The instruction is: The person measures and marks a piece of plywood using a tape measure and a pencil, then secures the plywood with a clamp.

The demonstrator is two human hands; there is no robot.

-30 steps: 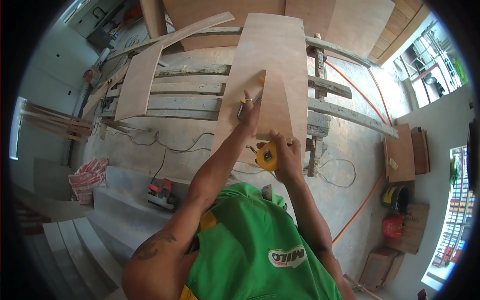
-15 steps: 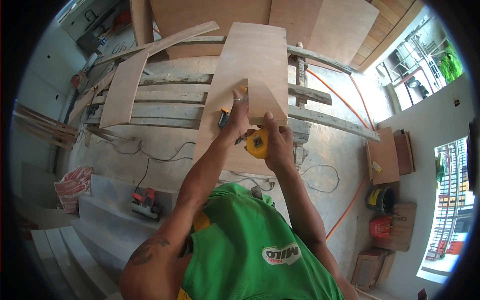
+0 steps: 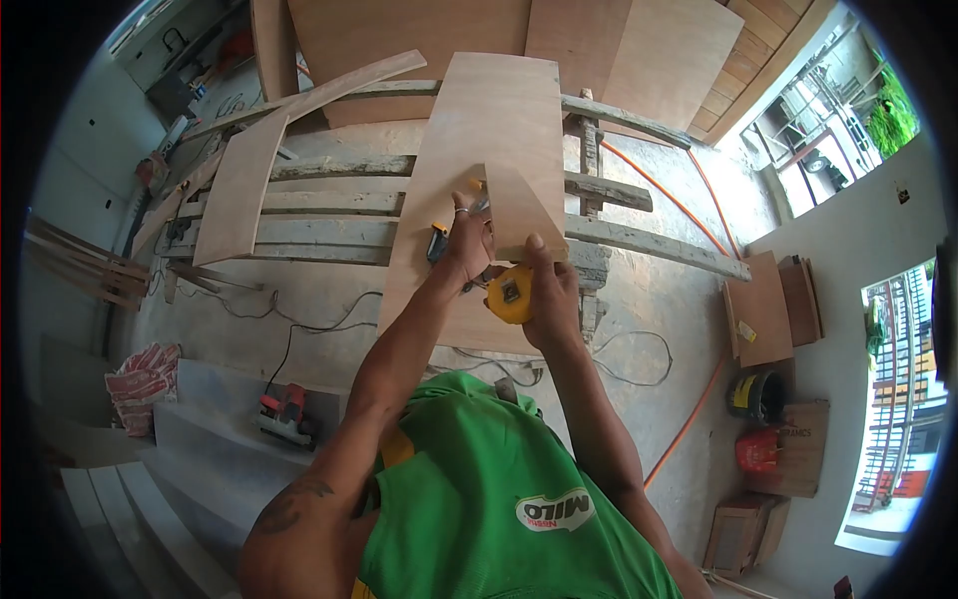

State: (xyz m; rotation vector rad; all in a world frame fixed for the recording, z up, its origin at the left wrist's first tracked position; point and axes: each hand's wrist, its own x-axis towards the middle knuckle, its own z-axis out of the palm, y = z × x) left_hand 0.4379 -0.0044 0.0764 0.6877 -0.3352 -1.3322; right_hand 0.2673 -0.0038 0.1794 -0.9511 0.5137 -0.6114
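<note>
Fingers [image 3: 536, 243] pinch small plywood piece [image 3: 517, 212] beside tape measure [image 3: 509, 294].

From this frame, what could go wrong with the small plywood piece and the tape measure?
1. The small tapered plywood piece is pinned only at its near end by the right hand, which also holds the yellow tape measure; it might slip on the large plywood sheet.
2. The left hand lies along the piece's edge, next to a blue-and-yellow tool; a slip may nick the fingers.
3. The large sheet spans spaced rough wooden beams, so it could flex.
</note>
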